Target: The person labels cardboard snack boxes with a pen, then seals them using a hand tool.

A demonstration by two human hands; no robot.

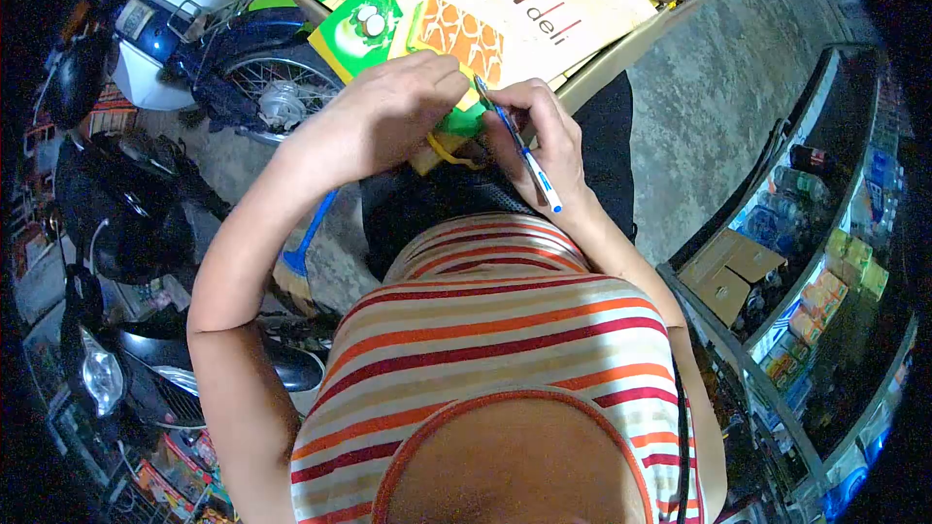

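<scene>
My right hand [549, 131] is closed around a slim pen [537, 173] with a white and blue barrel. The pen slants from between the fingers down towards my wrist. My left hand [403, 102] is curled shut at the near side of a green, yellow and cream snack box [454, 34] printed "HURA deli". Its fingertips are hidden, so I cannot tell what they pinch. Below and between the hands, a yellow strip [451, 153] and a green patch of packaging [462, 122] show close to my lap.
Around the snack box stands an open cardboard carton [587, 82]. A parked motorbike [277, 87] is at the upper left, with a dark scooter [165, 369] below it. A broom [296, 272] lies left of me. Shelves [767, 383] with bottles and packets line the right.
</scene>
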